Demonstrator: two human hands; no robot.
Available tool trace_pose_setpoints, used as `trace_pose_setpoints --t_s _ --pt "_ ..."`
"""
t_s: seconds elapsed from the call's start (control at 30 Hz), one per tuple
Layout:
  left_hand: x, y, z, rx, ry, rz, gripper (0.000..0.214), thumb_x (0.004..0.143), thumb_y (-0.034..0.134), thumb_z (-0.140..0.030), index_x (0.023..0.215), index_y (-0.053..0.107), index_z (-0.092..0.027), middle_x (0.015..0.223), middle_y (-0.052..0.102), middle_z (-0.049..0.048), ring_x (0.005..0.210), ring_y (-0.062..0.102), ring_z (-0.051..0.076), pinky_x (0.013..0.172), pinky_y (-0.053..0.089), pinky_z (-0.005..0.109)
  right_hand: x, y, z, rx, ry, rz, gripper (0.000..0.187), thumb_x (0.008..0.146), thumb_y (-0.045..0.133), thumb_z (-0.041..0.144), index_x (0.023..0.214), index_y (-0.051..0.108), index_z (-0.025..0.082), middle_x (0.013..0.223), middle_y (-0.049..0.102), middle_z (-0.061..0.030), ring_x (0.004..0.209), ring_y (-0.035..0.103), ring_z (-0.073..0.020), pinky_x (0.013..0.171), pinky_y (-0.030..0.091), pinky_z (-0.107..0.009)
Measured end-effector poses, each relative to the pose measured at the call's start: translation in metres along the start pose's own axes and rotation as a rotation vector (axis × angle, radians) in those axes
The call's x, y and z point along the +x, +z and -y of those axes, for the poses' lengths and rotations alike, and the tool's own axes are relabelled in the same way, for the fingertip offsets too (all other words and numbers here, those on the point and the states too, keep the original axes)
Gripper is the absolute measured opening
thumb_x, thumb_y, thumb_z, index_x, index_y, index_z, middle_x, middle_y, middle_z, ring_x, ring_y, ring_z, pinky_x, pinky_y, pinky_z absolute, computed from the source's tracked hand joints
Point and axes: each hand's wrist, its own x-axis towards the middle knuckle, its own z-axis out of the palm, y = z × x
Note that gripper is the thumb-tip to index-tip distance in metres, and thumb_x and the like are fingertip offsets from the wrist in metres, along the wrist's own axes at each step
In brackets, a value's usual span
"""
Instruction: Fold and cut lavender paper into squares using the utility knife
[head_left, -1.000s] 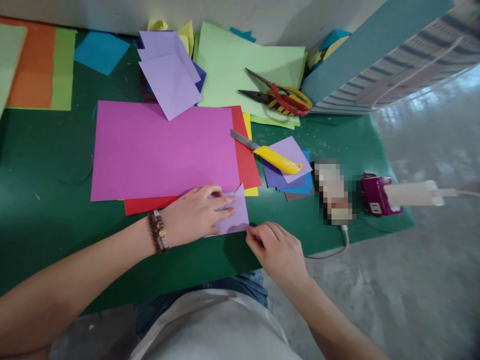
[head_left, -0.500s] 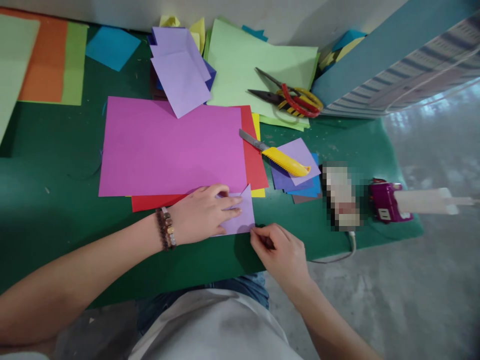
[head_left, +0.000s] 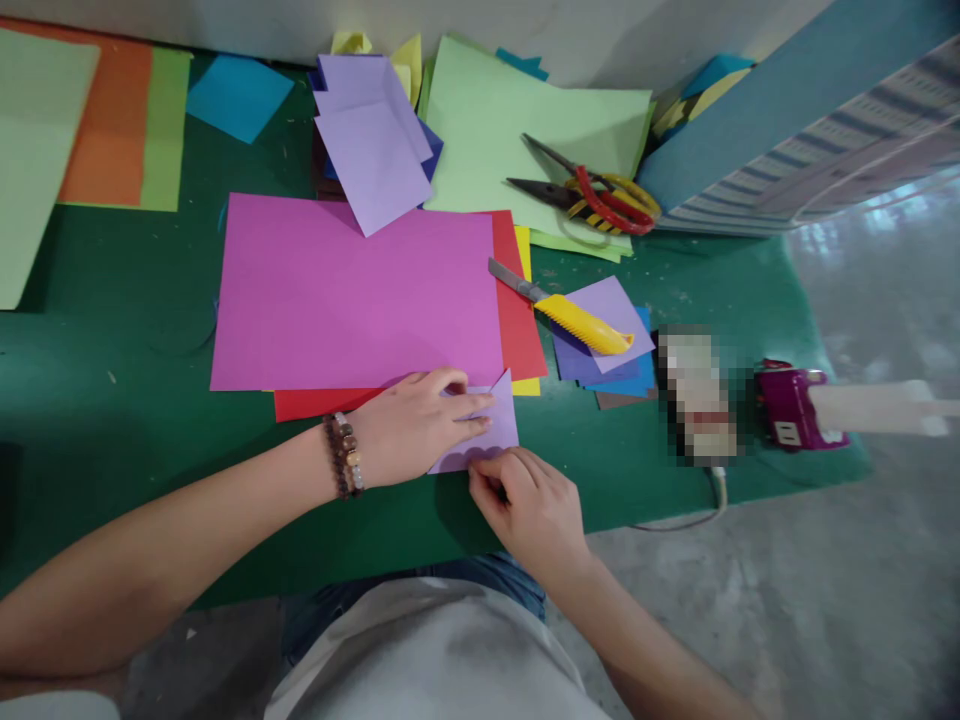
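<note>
Right hand (head_left: 529, 510) has slid left along the near edge of the lilac paper (head_left: 493, 440), fingers narrow, pinching that edge. Left hand (head_left: 416, 425) lies flat, pressing the paper's left part. Paper sits just below the pink sheet (head_left: 352, 295)'s bottom edge, close to the green mat (head_left: 607, 500)'s front edge. Yellow knife (head_left: 570, 320) lies near, at 1 o'clock; open mat at 3 o'clock.

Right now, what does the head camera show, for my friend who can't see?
The left hand presses on a folded lilac paper on a green mat, and the right hand touches its lower edge. A pink sheet, yellow-handled craft knife and scissors lie nearby.
</note>
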Motion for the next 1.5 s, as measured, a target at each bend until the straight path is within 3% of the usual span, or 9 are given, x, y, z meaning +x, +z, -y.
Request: trace_pose_setpoints --t_s 0.47,0.57,0.67,0.83,1.23,1.5 --pt "-0.001 0.004 0.000 0.001 -0.013 0.012 0.034 0.097 0.041 -0.019 0.125 0.059 -0.024 0.140 0.051 -0.0002 0.123 0.041 0.025 0.096 0.042 0.039 0.011 0.018 0.032 0.117 -0.071 0.016 0.019 0.088 0.051 0.014 0.070 0.052 0.020 0.061 0.057 0.0008 0.058 0.052 -0.0135 0.054 0.036 -0.028" --pt "-0.001 0.002 0.000 -0.003 0.004 -0.001 0.032 0.096 0.045 -0.024 0.124 0.059 -0.023 0.140 0.051 0.0008 0.121 0.041 0.025 0.098 0.041 0.039 0.005 0.007 0.020 0.155 -0.028 -0.010 0.015 0.090 0.053 0.017 0.075 0.053 0.021 0.063 0.059 0.0029 0.060 0.054 -0.0112 0.057 0.041 -0.025" --pt "-0.001 -0.001 0.000 -0.011 0.014 0.006 0.037 0.090 0.057 -0.036 0.125 0.058 -0.023 0.140 0.051 0.0008 0.120 0.041 0.027 0.099 0.040 0.040 -0.009 -0.008 -0.007 0.091 0.107 -0.093 0.007 0.089 0.056 0.014 0.084 0.056 0.020 0.070 0.062 0.0001 0.064 0.057 -0.0117 0.058 0.043 -0.024" --pt "-0.001 -0.002 0.001 -0.014 -0.007 0.008 0.048 0.083 0.068 -0.035 0.128 0.056 -0.024 0.140 0.052 0.0021 0.122 0.041 0.026 0.099 0.040 0.039 -0.026 -0.016 -0.036 -0.012 0.168 -0.093 0.007 0.087 0.060 0.016 0.081 0.057 0.019 0.064 0.057 0.0017 0.059 0.054 -0.0114 0.055 0.041 -0.024" --pt "0.000 -0.003 0.001 -0.007 -0.010 0.036 0.050 0.083 0.068 -0.038 0.130 0.055 -0.024 0.142 0.049 0.0013 0.123 0.040 0.027 0.098 0.039 0.040 -0.021 -0.014 -0.030 -0.087 0.030 -0.038 0.018 0.086 0.059 0.012 0.072 0.052 0.020 0.060 0.055 0.0019 0.058 0.051 -0.0124 0.058 0.038 -0.026" --pt "0.000 -0.003 0.000 -0.016 -0.012 0.038 0.052 0.083 0.069 -0.036 0.130 0.055 -0.023 0.140 0.052 0.0014 0.122 0.041 0.028 0.098 0.040 0.041 -0.017 -0.010 -0.025 -0.023 0.104 -0.010 0.018 0.087 0.057 0.014 0.071 0.051 0.020 0.058 0.051 0.0039 0.054 0.050 -0.0101 0.055 0.038 -0.024"
